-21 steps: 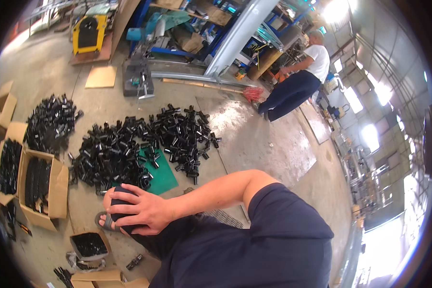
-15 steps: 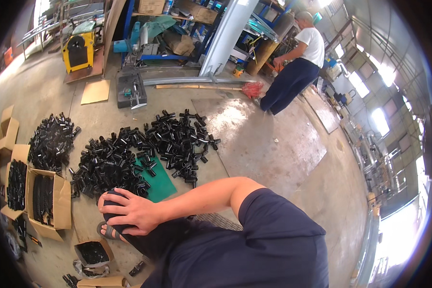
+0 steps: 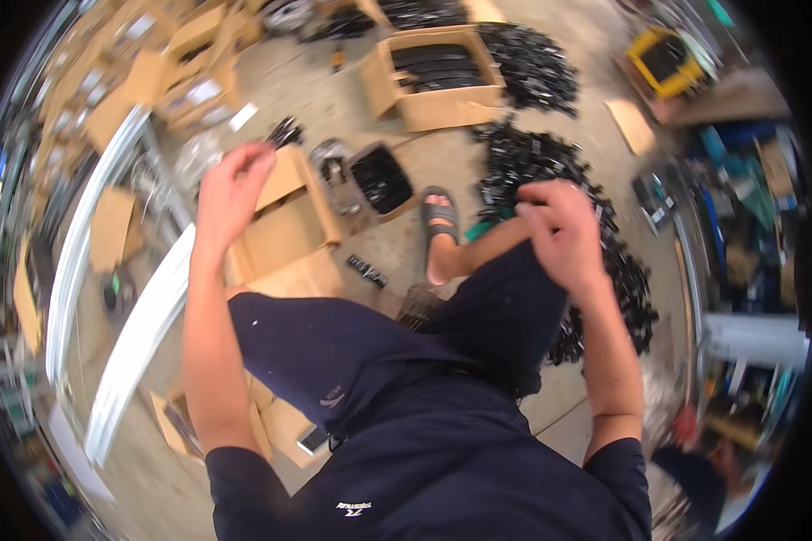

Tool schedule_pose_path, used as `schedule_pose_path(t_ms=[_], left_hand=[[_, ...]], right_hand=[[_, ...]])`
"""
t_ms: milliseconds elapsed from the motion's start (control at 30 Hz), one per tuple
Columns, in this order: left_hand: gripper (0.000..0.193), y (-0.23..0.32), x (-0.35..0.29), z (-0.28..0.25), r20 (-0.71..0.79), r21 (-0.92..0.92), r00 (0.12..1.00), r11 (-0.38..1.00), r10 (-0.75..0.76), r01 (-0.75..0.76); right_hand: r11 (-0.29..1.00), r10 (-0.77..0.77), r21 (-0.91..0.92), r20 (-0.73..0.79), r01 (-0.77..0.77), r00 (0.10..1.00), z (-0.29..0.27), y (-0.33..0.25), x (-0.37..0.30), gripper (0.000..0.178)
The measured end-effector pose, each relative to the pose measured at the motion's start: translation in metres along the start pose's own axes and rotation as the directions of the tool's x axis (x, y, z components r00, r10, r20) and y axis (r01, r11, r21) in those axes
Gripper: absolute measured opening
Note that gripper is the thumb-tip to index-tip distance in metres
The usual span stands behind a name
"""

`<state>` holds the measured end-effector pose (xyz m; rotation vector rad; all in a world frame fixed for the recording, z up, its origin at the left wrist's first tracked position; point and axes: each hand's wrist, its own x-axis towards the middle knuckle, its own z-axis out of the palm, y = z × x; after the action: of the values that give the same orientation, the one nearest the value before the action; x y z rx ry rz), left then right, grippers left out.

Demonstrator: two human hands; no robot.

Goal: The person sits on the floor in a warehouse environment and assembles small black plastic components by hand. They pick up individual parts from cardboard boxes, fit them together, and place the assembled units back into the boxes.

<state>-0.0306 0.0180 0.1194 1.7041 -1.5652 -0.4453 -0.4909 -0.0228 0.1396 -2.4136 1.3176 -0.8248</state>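
My left hand (image 3: 230,185) is raised in the air, blurred, over an open empty cardboard box (image 3: 284,225); its fingers are loosely curled and nothing shows in it. My right hand (image 3: 564,230) lies on my bent knee in dark trousers (image 3: 505,307), fingers bent down onto the fabric; whether it grips the cloth I cannot tell. Just past that hand spreads a big heap of small black plastic parts (image 3: 532,162) on the concrete floor. My foot in a grey sandal (image 3: 440,221) stands between the box and the heap.
A cardboard box (image 3: 433,77) holding black parts stands farther out, with a small black tray of parts (image 3: 381,180) nearer. Long white metal profiles (image 3: 140,316) lie at the left. A yellow machine (image 3: 663,59) sits at the upper right. Another person (image 3: 704,451) shows at the lower right.
My head has swung round, so the floor now appears turned. My left hand has come into view and lifted. My right hand stays on the knee, fingers now bent.
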Motion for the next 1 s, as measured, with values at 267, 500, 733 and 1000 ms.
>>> schedule_pose_path(t_ms=[267,500,733,1000], left_hand=[[0.031,-0.035,-0.012,-0.055,-0.470,-0.505,0.834,0.863,-0.287,0.012],[0.031,-0.100,-0.022,-0.076,-0.500,-0.613,0.663,0.768,-0.556,0.182],[0.029,-0.119,-0.003,-0.095,-0.576,-0.576,0.603,0.797,-0.553,0.181],[0.027,-0.153,0.001,-0.093,-0.562,-0.615,0.576,0.765,-0.594,0.189]], right_hand=[[0.923,-0.363,0.259,0.350,0.283,0.863,0.160,-0.085,0.215,0.022],[0.939,-0.323,0.328,0.741,0.104,0.589,0.430,-0.124,0.186,0.033],[0.897,-0.403,0.128,0.631,0.424,0.663,0.564,-0.125,0.097,0.070],[0.842,-0.512,-0.013,0.299,0.540,0.805,0.573,-0.160,0.222,0.065]])
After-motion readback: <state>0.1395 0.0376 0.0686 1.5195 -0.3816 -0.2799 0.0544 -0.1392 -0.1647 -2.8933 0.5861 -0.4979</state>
